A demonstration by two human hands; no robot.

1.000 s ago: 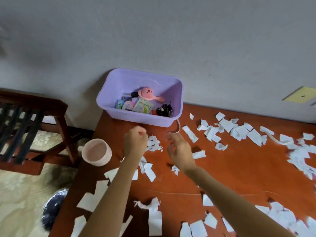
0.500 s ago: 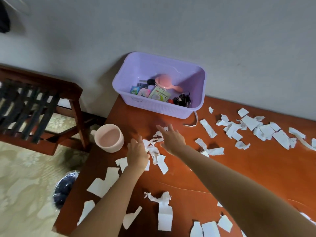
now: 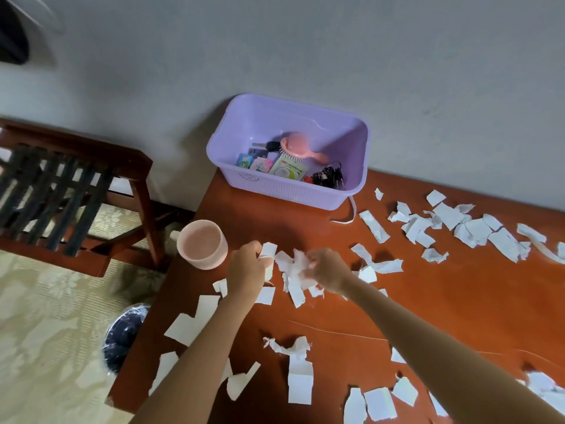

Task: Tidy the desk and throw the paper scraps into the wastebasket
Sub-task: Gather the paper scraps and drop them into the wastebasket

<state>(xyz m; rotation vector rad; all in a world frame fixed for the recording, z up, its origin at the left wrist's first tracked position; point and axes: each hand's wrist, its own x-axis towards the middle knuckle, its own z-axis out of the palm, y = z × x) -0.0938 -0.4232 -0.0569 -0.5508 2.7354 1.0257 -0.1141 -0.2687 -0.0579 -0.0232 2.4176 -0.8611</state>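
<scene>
White paper scraps (image 3: 464,228) lie scattered over the reddish-brown desk (image 3: 458,301). My left hand (image 3: 246,270) grips a white scrap (image 3: 269,250) near the pink cup. Just to its right, my right hand (image 3: 325,270) grips a crumpled bunch of scraps (image 3: 292,266), and more torn pieces (image 3: 295,293) lie under it on the desk. The wastebasket (image 3: 123,336), lined with a dark bag, stands on the floor at the desk's left edge, partly hidden by it.
A pink cup (image 3: 202,247) stands near the desk's left edge. A lilac plastic basket (image 3: 293,191) holding a pink hairbrush, keys and small packets sits against the wall. A wooden chair (image 3: 70,185) stands to the left. Further scraps (image 3: 301,379) lie near the front edge.
Both hands have closed on scraps by the cup: the left now holds a piece, and the right, earlier spread over the pile, has gathered a crumpled bunch.
</scene>
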